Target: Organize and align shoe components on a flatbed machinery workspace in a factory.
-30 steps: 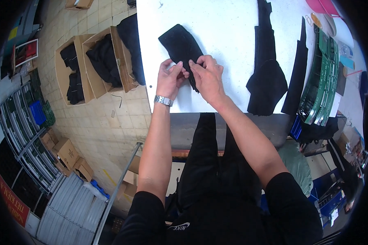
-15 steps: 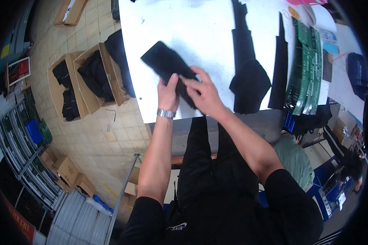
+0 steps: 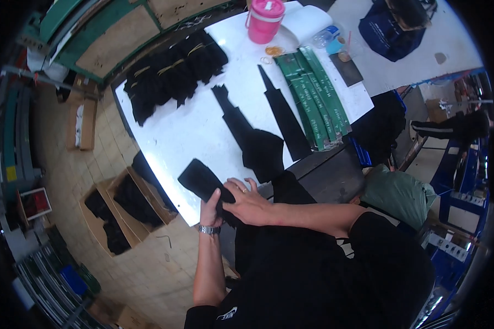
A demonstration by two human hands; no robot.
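Note:
A stack of black cloth, folded or layered, is between my hands over the table's near left corner. My left hand, with a metal watch at the wrist, grips its near end, thumb on top. My right hand, a ring on one finger, presses on the same end from the right, fingers bent over it. Just beyond lie a wide black cut fabric piece and a narrow one, flat on the white table.
Bundles of black cloth tied with yellow bands lie at the far left. Green printed strips and a pink lidded bucket are farther right. Cardboard boxes of black cloth stand on the floor at left.
The view has swung, so the table's far side, the bundles and the pink bucket now show. Both hands keep hold of the black cloth; my right fingers lie closer over its near end.

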